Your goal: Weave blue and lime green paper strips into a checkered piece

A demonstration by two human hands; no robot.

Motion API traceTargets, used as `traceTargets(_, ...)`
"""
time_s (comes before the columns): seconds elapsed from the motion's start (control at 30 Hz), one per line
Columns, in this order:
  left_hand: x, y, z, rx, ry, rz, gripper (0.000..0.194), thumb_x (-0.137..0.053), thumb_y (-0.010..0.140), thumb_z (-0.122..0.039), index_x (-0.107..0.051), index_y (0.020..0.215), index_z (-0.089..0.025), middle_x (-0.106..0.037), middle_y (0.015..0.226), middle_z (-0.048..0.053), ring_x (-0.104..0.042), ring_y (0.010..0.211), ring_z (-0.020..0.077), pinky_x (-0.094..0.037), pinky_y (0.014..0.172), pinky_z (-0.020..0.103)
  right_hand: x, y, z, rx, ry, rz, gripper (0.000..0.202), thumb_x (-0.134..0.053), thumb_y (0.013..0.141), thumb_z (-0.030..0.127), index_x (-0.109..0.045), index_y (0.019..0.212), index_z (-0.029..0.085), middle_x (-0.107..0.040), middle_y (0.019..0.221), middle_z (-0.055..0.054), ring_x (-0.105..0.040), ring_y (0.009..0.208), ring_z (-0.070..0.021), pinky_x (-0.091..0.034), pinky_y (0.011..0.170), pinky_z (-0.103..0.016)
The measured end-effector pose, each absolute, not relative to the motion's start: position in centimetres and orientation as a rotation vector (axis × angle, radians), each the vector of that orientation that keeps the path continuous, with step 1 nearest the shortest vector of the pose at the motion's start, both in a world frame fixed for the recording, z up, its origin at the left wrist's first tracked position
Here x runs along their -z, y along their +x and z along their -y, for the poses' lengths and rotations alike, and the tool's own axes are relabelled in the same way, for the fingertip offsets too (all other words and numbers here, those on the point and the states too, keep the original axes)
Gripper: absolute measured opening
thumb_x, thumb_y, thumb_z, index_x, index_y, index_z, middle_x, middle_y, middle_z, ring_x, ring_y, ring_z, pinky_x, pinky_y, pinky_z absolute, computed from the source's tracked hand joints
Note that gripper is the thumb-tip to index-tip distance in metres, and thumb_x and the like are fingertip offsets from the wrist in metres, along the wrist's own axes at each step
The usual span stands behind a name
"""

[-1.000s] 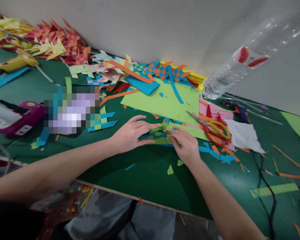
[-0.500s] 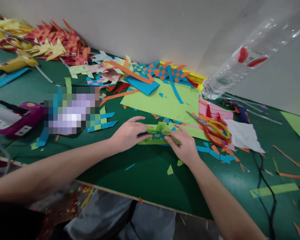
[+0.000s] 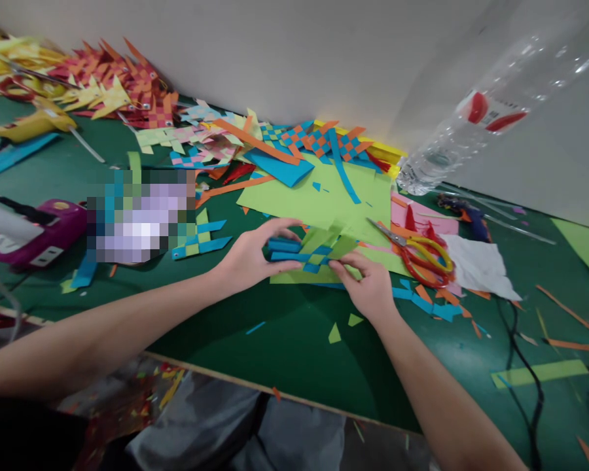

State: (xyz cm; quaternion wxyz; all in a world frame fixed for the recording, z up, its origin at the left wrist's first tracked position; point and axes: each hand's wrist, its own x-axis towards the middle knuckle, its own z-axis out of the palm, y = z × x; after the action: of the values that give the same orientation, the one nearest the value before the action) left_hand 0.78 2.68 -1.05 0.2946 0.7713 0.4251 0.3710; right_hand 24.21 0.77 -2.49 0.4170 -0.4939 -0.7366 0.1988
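A blue and green woven paper piece is held between my two hands, just above the table. My left hand grips its blue strips at the left side, thumb in front and fingers behind. At the right, my right hand pinches the lower edge between thumb and fingers. Its loose green strips stand up and are blurred. Under it lies a green paper strip. Left of my hands rests a finished blue and green woven paper fish.
Scissors with red and yellow handles lie right of my hands on scraps. Behind is a green paper sheet. A plastic bottle stands back right. At left are a yellow glue gun, a purple power strip and heaped paper fish.
The green strips have gone from folded down to standing up and back. My left fingers have lifted and spread around the blue strips; my right hand has shifted slightly.
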Motion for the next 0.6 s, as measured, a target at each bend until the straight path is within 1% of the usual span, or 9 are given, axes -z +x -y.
traceTargets(0.03, 1.0, 0.8, -2.8, -1.019, 1.929, -1.115, 0.069, -0.076, 0.07, -0.038, -0.046, 0.13, -0.02, -0.068, 0.109, 0.008, -0.068, 0.091, 0.0204, -0.057, 0.08, 0.033, 2.3, 24.2, -0.7, -0.554, -1.287, 1.791, 0.015, -0.064, 0.081, 0.033, -0.066, 0.071, 0.022, -0.072, 0.075, -0.001, -0.07, 0.08, -0.021, -0.057, 0.072, -0.033)
traceTargets(0.07, 1.0, 0.8, -2.9, -1.031, 1.823, -1.09, 0.072, -0.077, 0.068, -0.039, -0.046, 0.13, -0.019, -0.068, 0.108, 0.009, -0.069, 0.09, 0.0209, -0.058, 0.078, 0.032, 2.2, 24.2, -0.7, -0.606, -1.321, 1.736, 0.017, -0.064, 0.081, 0.035, -0.066, 0.071, 0.021, -0.072, 0.075, -0.001, -0.07, 0.075, -0.02, -0.057, 0.067, -0.031)
traceTargets(0.1, 1.0, 0.8, -3.1, -1.023, 1.74, -1.065, 0.07, -0.078, 0.067, -0.039, -0.049, 0.127, -0.018, -0.069, 0.106, 0.009, -0.069, 0.088, 0.0213, -0.058, 0.077, 0.033, 2.1, 24.2, -0.6, -0.652, -1.34, 1.689, 0.018, -0.064, 0.08, 0.036, -0.066, 0.07, 0.021, -0.072, 0.073, -0.001, -0.069, 0.071, -0.019, -0.057, 0.064, -0.03)
traceTargets(0.2, 1.2, 1.0, -3.4, -0.904, 1.595, -1.022, 0.048, -0.078, 0.066, -0.042, -0.064, 0.104, -0.015, -0.073, 0.096, 0.008, -0.07, 0.082, 0.0214, -0.059, 0.077, 0.034, 1.8, 24.0, -0.4, -0.741, -1.341, 1.594, 0.02, -0.065, 0.08, 0.038, -0.066, 0.07, 0.02, -0.07, 0.068, -0.001, -0.068, 0.064, -0.0177, -0.056, 0.059, -0.028)
traceTargets(0.23, 1.2, 1.1, -3.4, -0.867, 1.556, -1.016, 0.042, -0.078, 0.066, -0.042, -0.066, 0.096, -0.015, -0.073, 0.093, 0.007, -0.07, 0.08, 0.0211, -0.059, 0.076, 0.034, 1.7, 23.9, -0.3, -0.748, -1.336, 1.572, 0.02, -0.065, 0.079, 0.038, -0.066, 0.071, 0.02, -0.07, 0.068, -0.001, -0.068, 0.064, -0.0177, -0.056, 0.059, -0.028)
traceTargets(0.3, 1.2, 1.3, -3.3, -0.834, 1.461, -1.019, 0.035, -0.078, 0.065, -0.041, -0.069, 0.087, -0.015, -0.074, 0.088, 0.006, -0.07, 0.078, 0.0206, -0.059, 0.075, 0.033, 1.6, 23.6, -0.1, -0.75, -1.329, 1.547, 0.02, -0.066, 0.078, 0.038, -0.067, 0.071, 0.02, -0.071, 0.071, -0.001, -0.068, 0.065, -0.0178, -0.056, 0.058, -0.028)
traceTargets(0.37, 1.0, 1.4, -3.1, -0.845, 1.368, -1.022, 0.031, -0.079, 0.064, -0.038, -0.07, 0.083, -0.015, -0.075, 0.085, 0.005, -0.071, 0.077, 0.0203, -0.059, 0.074, 0.032, 1.5, 23.4, 0.1, -0.765, -1.328, 1.535, 0.019, -0.067, 0.077, 0.038, -0.067, 0.072, 0.02, -0.071, 0.072, -0.002, -0.069, 0.065, -0.0177, -0.056, 0.057, -0.027)
traceTargets(0.47, 0.8, 1.6, -2.9, -0.883, 1.304, -1.025, 0.027, -0.079, 0.064, -0.034, -0.07, 0.08, -0.015, -0.075, 0.079, 0.004, -0.071, 0.075, 0.0198, -0.059, 0.075, 0.033, 1.4, 23.1, 0.3, -0.818, -1.32, 1.509, 0.019, -0.068, 0.075, 0.038, -0.065, 0.07, 0.019, -0.071, 0.069, -0.001, -0.069, 0.064, -0.0171, -0.056, 0.056, -0.026)
traceTargets(0.6, 0.9, 1.7, -2.8, -0.952, 1.259, -0.986, 0.027, -0.08, 0.063, -0.033, -0.071, 0.082, -0.016, -0.075, 0.085, 0.004, -0.071, 0.079, 0.0206, -0.059, 0.079, 0.036, 1.2, 23.0, 0.3, -0.845, -1.34, 1.512, 0.022, -0.071, 0.073, 0.037, -0.063, 0.065, 0.018, -0.07, 0.065, -0.002, -0.068, 0.062, -0.018, -0.056, 0.056, -0.027)
